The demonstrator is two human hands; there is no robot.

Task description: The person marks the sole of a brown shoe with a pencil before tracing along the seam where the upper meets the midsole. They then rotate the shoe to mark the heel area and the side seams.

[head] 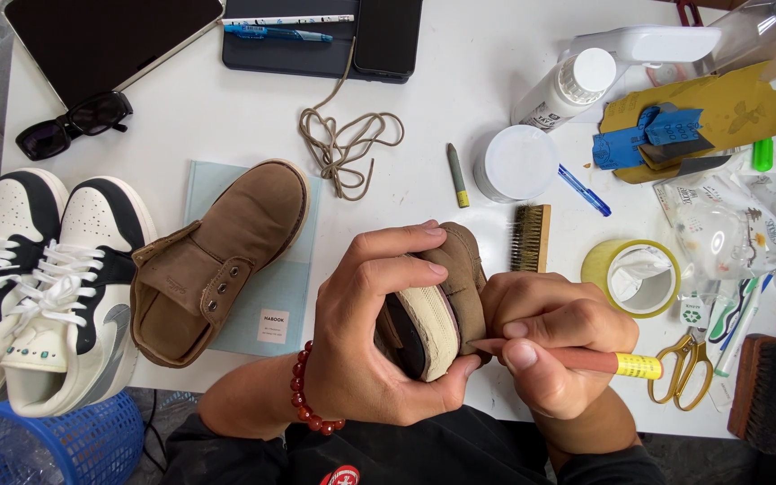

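The left hand (365, 337) is clenched around a brown suede shoe (446, 296), holding it tipped on its side above the near edge of the white table (226, 117), so the cream sole edge faces the camera. The thumb lies over the top of the shoe and the fingers curl beneath it. A red bead bracelet (305, 395) circles the left wrist.

The right hand (550, 346) is closed in a writing grip on a reddish-brown pencil-like tool (577, 359) with a yellow band near its far end. The tip meets the shoe at the seam between the sole and the suede, just beside the left fingertips. The two hands touch around the shoe.

To the left, the matching brown shoe (217, 256), unlaced, lies on a pale blue notebook (267, 305). A tan lace (343, 144) is coiled loose on the table beyond it. Further left, a pair of black and white sneakers (38, 287) sits at the table's edge, above a blue basket (56, 445). Sunglasses (74, 124) rest near a dark tablet (101, 40).

Behind the hands lie a small brush (530, 238), a white lidded tub (515, 162), a white bottle (563, 90) and a blue pen (584, 189). To the right are a roll of yellow tape (630, 277) and yellow-handled scissors (686, 364).
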